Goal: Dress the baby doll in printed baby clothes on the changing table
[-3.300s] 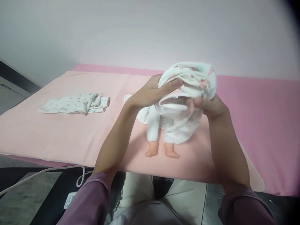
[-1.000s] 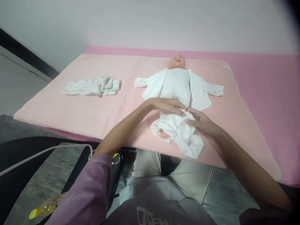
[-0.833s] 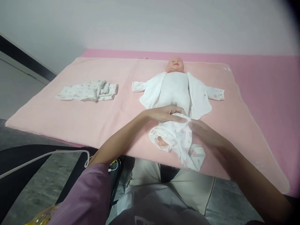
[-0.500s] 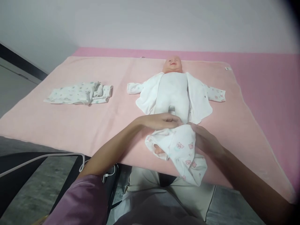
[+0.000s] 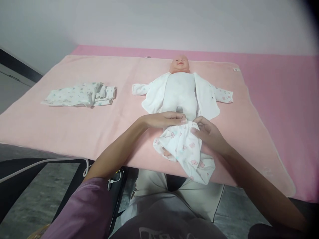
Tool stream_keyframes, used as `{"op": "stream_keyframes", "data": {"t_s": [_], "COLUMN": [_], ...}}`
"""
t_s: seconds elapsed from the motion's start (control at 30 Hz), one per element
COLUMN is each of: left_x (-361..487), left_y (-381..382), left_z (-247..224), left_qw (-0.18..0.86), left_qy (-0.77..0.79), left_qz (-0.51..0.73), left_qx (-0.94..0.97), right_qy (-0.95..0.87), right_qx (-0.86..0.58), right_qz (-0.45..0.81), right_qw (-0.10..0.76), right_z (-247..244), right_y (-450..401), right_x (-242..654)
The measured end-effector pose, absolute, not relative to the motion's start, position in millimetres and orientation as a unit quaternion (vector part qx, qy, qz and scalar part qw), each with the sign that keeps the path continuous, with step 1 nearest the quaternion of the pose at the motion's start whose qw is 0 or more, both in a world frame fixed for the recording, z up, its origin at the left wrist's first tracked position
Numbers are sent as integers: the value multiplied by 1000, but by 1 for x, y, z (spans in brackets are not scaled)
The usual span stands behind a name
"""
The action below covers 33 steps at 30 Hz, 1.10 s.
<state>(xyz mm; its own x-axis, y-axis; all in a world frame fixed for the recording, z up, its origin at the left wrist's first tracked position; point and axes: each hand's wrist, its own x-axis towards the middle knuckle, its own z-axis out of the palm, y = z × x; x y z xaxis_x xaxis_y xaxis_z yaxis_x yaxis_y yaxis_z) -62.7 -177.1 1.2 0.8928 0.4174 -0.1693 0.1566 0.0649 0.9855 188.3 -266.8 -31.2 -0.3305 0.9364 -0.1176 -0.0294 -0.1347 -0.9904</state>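
Note:
A baby doll [image 5: 181,89] lies on its back with its head toward the wall. An open white jacket [image 5: 206,96] is on its arms and spread to both sides of the torso. Patterned baby pants [image 5: 185,142] cover the lower legs, and one foot [image 5: 166,152] shows at the left leg opening. My left hand [image 5: 171,119] is closed on the left side of the waistband. My right hand [image 5: 208,132] pinches the waistband's right side between thumb and fingers. The far pant leg hangs past the near edge of the blanket.
A pink blanket [image 5: 99,132] covers most of the pink mat [image 5: 279,99]. To the left lies a folded patterned garment [image 5: 79,94]. A white cable [image 5: 62,160] runs below the table's front edge, and a grey wall [image 5: 174,23] stands behind.
My right hand has shifted up on the waistband, its thumb now showing in front. The waistband sits slightly higher and flatter across the doll's legs. The whole view has shifted a little.

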Motion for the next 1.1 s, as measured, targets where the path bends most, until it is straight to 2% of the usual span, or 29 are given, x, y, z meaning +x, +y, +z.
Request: {"op": "stream_keyframes", "data": {"t_s": [0.1, 0.17, 0.3, 0.37, 0.53, 0.67, 0.73, 0.83, 0.87, 1.03, 1.1], "left_x": [-61, -61, -63, -64, -65, -70, -73, -74, -73, -67, -66], "left_y": [-180, -180, -176, -175, -173, -169, -168, -170, -171, -174, -174], "left_z": [6, 6, 1, -2, -6, -9, -8, -4, -2, -1, -2], "left_qw": [695, 681, 674, 685, 695, 714, 717, 691, 678, 623, 624], "left_qy": [182, 171, 202, 227, 238, 192, 164, 150, 152, 190, 191], "left_qz": [8, -5, 116, 136, 88, 12, -20, -39, -32, 65, 67], "left_qx": [695, 712, 701, 679, 673, 673, 677, 706, 718, 756, 755], "right_qy": [-493, -487, -541, -564, -591, -613, -613, -593, -592, -648, -648], "right_qx": [-423, -411, -354, -314, -263, -266, -275, -316, -327, -308, -313], "right_qz": [640, 657, 710, 732, 738, 733, 725, 692, 684, 682, 679], "right_qw": [411, 403, 280, 219, 194, 128, 155, 264, 273, 140, 146], "right_z": [-34, -33, -34, -37, -38, -32, -32, -32, -31, -23, -22], "right_y": [-266, -265, -260, -258, -255, -257, -258, -259, -259, -261, -262], "right_x": [186, 189, 203, 209, 212, 210, 210, 210, 211, 211, 211]}}
